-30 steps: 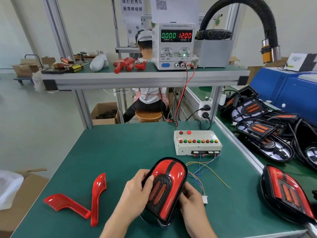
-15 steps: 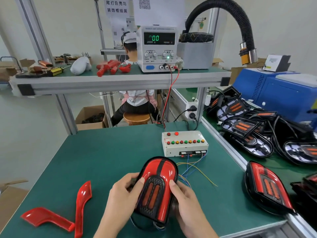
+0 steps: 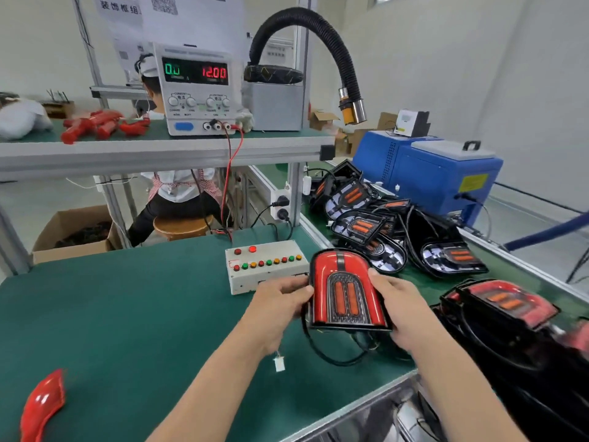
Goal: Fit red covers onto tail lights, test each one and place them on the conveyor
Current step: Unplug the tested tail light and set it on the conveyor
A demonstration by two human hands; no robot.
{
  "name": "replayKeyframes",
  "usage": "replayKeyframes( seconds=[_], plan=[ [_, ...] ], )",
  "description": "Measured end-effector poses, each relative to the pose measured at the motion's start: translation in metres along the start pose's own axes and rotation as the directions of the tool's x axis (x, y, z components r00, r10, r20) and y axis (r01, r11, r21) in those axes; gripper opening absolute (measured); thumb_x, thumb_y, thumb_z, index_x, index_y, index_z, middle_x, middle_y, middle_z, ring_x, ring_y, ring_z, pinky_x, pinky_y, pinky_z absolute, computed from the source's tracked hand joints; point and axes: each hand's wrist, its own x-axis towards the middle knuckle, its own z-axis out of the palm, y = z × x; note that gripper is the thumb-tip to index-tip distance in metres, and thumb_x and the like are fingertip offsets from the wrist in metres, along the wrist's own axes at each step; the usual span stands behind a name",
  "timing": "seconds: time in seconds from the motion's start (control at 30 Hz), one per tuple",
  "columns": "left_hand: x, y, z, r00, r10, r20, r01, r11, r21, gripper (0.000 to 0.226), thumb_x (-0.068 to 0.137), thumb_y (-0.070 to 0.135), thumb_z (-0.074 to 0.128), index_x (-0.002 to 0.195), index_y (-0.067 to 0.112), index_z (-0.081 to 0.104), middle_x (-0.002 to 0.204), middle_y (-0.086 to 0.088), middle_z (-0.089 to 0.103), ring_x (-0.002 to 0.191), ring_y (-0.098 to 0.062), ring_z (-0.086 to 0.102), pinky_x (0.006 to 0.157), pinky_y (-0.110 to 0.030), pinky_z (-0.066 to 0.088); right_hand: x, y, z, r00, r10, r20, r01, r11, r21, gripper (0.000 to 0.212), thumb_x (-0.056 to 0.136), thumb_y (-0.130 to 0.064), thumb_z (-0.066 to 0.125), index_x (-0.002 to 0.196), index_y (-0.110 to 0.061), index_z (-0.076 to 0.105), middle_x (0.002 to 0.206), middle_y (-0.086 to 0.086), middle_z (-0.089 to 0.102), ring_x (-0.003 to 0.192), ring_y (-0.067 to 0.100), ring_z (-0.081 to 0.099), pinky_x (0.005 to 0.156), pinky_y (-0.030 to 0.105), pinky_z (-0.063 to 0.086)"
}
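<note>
Both my hands hold one tail light (image 3: 345, 296) with its red cover fitted, lifted above the right part of the green table (image 3: 127, 314). My left hand (image 3: 280, 301) grips its left edge and my right hand (image 3: 403, 311) its right edge. A black cable with a white connector (image 3: 279, 364) dangles below it. A loose red cover (image 3: 43, 403) lies at the table's front left. The conveyor (image 3: 497, 266) at the right carries several uncovered tail lights (image 3: 360, 226) and a red-covered one (image 3: 506, 301).
A white test box (image 3: 264, 266) with coloured buttons sits behind the held light. On the shelf stand a power supply (image 3: 196, 90) reading 12.00, more red covers (image 3: 95, 124) and a black extraction hose (image 3: 318, 36). A blue machine (image 3: 439, 173) is beyond the conveyor. A person sits behind the bench.
Both hands have lifted the covered tail light off the table and carried it right, toward the conveyor. Its connector now hangs free. My view has swung right.
</note>
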Motion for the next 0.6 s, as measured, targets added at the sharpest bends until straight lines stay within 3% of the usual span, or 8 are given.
replayKeyframes(
  seconds=[0.13,0.2,0.3,0.37,0.43,0.53,0.6],
  plan=[
    [0.037,-0.005,0.060,0.998,-0.057,0.032,0.056,0.998,0.038,0.014,0.097,0.002,0.065,0.096,0.011,0.075,0.092,-0.008,0.078,0.083,-0.020,0.070,0.089,-0.039,0.058,0.021,-0.003,-0.051,0.993,-0.008,-0.115,-0.004,0.995,-0.102,0.039,0.104,-0.033,0.055,0.096,0.000,0.074,0.090,0.024,0.076,0.076,0.035,0.074,0.072,0.046,0.063],
    [0.052,-0.010,0.085,0.996,-0.083,0.020,0.081,0.994,0.075,0.014,0.095,0.001,0.065,0.097,0.010,0.075,0.098,-0.010,0.076,0.093,-0.024,0.070,0.094,-0.040,0.058,0.029,0.000,-0.071,0.987,-0.014,-0.157,-0.005,0.993,-0.120,0.040,0.105,-0.032,0.054,0.094,0.000,0.075,0.090,0.023,0.076,0.078,0.034,0.075,0.069,0.040,0.062],
    [0.069,-0.017,0.112,0.992,-0.122,0.021,0.118,0.983,0.141,0.016,0.093,-0.003,0.064,0.100,0.010,0.073,0.106,-0.014,0.074,0.103,-0.028,0.070,0.100,-0.046,0.056,0.038,0.007,-0.090,0.975,-0.030,-0.218,-0.014,0.980,-0.199,0.041,0.105,-0.031,0.051,0.093,0.000,0.074,0.088,0.020,0.077,0.085,0.035,0.074,0.079,0.043,0.059],
    [0.076,-0.022,0.122,0.989,-0.148,0.027,0.141,0.974,0.178,0.018,0.092,-0.005,0.063,0.097,0.009,0.072,0.101,-0.013,0.072,0.097,-0.027,0.068,0.098,-0.044,0.056,0.043,0.013,-0.097,0.967,-0.059,-0.249,-0.019,0.954,-0.298,0.041,0.105,-0.031,0.049,0.088,-0.002,0.072,0.087,0.019,0.075,0.083,0.035,0.070,0.084,0.046,0.057],
    [0.078,-0.026,0.125,0.985,-0.169,0.036,0.157,0.963,0.217,0.022,0.089,-0.009,0.057,0.083,0.008,0.070,0.086,-0.012,0.067,0.078,-0.023,0.060,0.085,-0.036,0.055,0.049,0.017,-0.099,0.959,-0.117,-0.259,-0.003,0.907,-0.420,0.042,0.105,-0.031,0.048,0.085,-0.002,0.069,0.085,0.016,0.072,0.077,0.030,0.063,0.081,0.045,0.054],
    [0.080,-0.033,0.126,0.982,-0.188,0.012,0.179,0.951,0.253,0.029,0.089,-0.010,0.053,0.076,0.006,0.074,0.074,-0.009,0.067,0.068,-0.019,0.058,0.076,-0.034,0.052,0.054,0.019,-0.095,0.946,-0.170,-0.275,-0.011,0.833,-0.553,0.035,0.105,-0.033,0.046,0.117,-0.004,0.062,0.113,0.012,0.068,0.094,0.026,0.061,0.080,0.039,0.048],
    [0.080,-0.035,0.126,0.983,-0.184,-0.001,0.179,0.954,0.239,0.031,0.089,-0.009,0.053,0.075,0.005,0.077,0.071,-0.006,0.071,0.064,-0.016,0.061,0.073,-0.031,0.055,0.056,0.020,-0.091,0.945,-0.159,-0.287,-0.046,0.802,-0.596,0.038,0.105,-0.033,0.045,0.131,-0.007,0.052,0.120,0.013,0.064,0.100,0.026,0.060,0.079,0.035,0.045]
  ],
)
